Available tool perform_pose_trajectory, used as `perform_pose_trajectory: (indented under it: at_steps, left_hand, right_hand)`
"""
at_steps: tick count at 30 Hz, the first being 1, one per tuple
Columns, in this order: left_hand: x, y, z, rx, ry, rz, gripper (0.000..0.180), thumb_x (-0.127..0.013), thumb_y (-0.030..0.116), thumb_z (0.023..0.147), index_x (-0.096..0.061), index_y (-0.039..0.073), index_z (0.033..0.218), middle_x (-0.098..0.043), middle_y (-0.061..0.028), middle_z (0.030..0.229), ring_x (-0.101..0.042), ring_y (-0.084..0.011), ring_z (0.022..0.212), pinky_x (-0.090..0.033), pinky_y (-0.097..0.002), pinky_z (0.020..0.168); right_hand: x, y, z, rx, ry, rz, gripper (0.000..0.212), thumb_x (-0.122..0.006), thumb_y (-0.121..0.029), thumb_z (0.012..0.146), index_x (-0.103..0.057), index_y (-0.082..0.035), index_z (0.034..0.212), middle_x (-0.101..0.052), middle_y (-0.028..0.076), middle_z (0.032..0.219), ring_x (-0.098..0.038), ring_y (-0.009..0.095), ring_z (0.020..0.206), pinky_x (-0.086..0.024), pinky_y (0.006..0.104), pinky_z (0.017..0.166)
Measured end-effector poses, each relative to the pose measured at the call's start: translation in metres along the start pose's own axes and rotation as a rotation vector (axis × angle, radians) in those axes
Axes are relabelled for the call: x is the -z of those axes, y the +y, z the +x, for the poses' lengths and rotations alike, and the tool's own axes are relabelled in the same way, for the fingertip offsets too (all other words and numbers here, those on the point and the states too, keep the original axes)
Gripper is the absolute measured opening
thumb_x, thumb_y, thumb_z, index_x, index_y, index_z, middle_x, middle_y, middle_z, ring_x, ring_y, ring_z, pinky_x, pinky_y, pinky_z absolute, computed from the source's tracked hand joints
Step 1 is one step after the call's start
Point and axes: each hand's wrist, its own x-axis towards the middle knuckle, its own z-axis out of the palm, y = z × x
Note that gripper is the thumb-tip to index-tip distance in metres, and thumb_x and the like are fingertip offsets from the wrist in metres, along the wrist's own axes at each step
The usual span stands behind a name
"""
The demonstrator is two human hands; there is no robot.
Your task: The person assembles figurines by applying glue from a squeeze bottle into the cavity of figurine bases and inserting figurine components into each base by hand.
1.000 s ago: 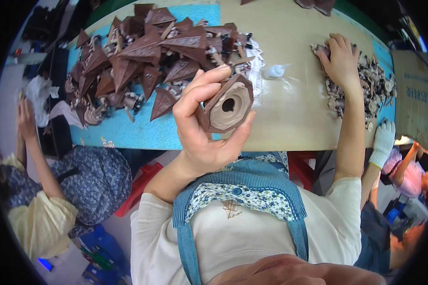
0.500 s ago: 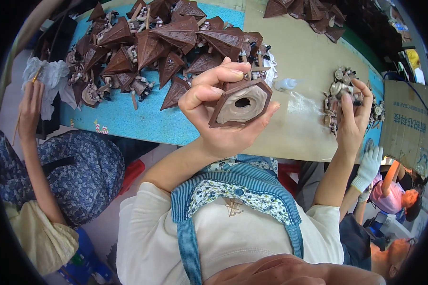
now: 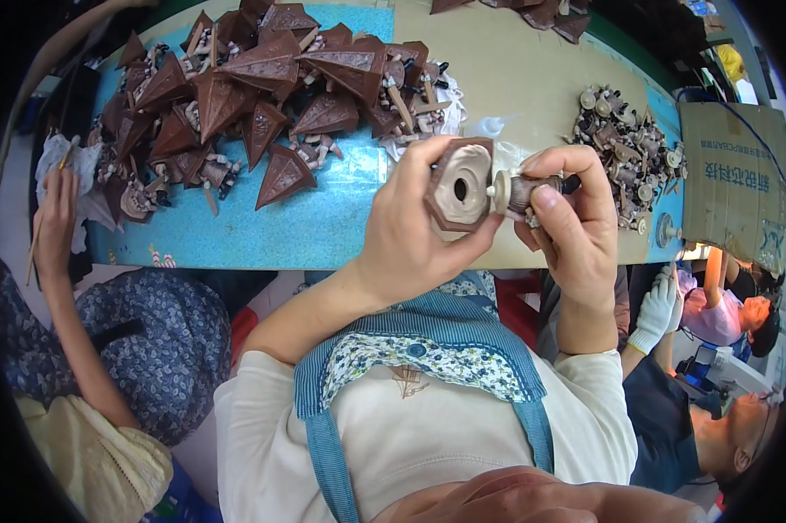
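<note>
My left hand (image 3: 393, 222) is closed around a brown pointed umbrella-like piece (image 3: 465, 215). Its beige hollow underside, with a dark hole in the middle, faces right. Between the thumb and fingers of my right hand (image 3: 576, 222) is a small brown-and-beige figurine (image 3: 521, 193). The figurine's round beige end sits right beside the rim of the brown piece; whether they touch I cannot tell. My left fingers hide the piece's pointed side.
Brown pointed pieces with figures (image 3: 254, 65) are heaped at the left. Small figurines (image 3: 624, 148) lie piled at the right, before a cardboard box (image 3: 733, 179). A small bottle (image 3: 487, 127) stands behind my hands. Co-workers' hands show: one holding a brush (image 3: 36, 231), another gloved (image 3: 657, 314).
My right hand has left the figurine pile and come left with a figurine. My left hand has turned the brown piece's underside toward it. The gloved hand has shifted slightly.
</note>
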Motion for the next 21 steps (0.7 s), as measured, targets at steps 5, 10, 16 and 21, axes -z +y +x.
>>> perform_pose_trajectory:
  at_steps: [5, 10, 16, 21]
  left_hand:
    - [-0.009, 0.001, -0.004, -0.009, -0.029, 0.021, 0.067, -0.081, 0.01, 0.066, -0.044, -0.001, 0.121, -0.059, -0.017, 0.101, -0.063, -0.033, 0.086, -0.052, -0.0377, 0.072]
    - [-0.013, -0.001, -0.005, 0.014, -0.041, 0.037, 0.067, -0.084, 0.012, 0.066, -0.045, 0.0, 0.12, -0.058, -0.0162, 0.101, -0.063, -0.0323, 0.085, -0.051, -0.0374, 0.071]
    - [-0.014, -0.007, -0.002, -0.153, 0.005, 0.143, 0.065, -0.083, 0.013, 0.066, -0.046, 0.001, 0.118, -0.057, -0.0159, 0.099, -0.06, -0.0317, 0.08, -0.049, -0.0382, 0.068]
    - [-0.01, -0.012, 0.0, -0.28, -0.049, 0.271, 0.063, -0.082, 0.013, 0.065, -0.047, 0.002, 0.116, -0.058, -0.0148, 0.097, -0.06, -0.0324, 0.08, -0.047, -0.0385, 0.068]
  right_hand:
    - [-0.013, -0.001, 0.001, 0.265, 0.071, -0.481, 0.007, -0.058, 0.0, 0.088, -0.058, 0.0, 0.095, -0.056, 0.007, 0.083, -0.055, 0.015, 0.069, -0.043, 0.0261, 0.06]
    - [-0.02, -0.002, 0.001, 0.437, 0.079, -0.681, 0.013, -0.059, 0.006, 0.082, -0.058, 0.0, 0.093, -0.054, 0.013, 0.083, -0.055, 0.025, 0.071, -0.046, 0.0325, 0.062]
    - [-0.024, 0.002, -0.003, 0.47, 0.05, -0.756, 0.008, -0.054, 0.006, 0.085, -0.053, 0.001, 0.091, -0.049, 0.01, 0.082, -0.048, 0.02, 0.071, -0.04, 0.0296, 0.063]
    - [-0.025, 0.002, -0.005, 0.407, 0.027, -0.795, 0.008, -0.053, 0.007, 0.084, -0.052, 0.001, 0.088, -0.048, 0.012, 0.08, -0.047, 0.023, 0.069, -0.04, 0.0322, 0.06]
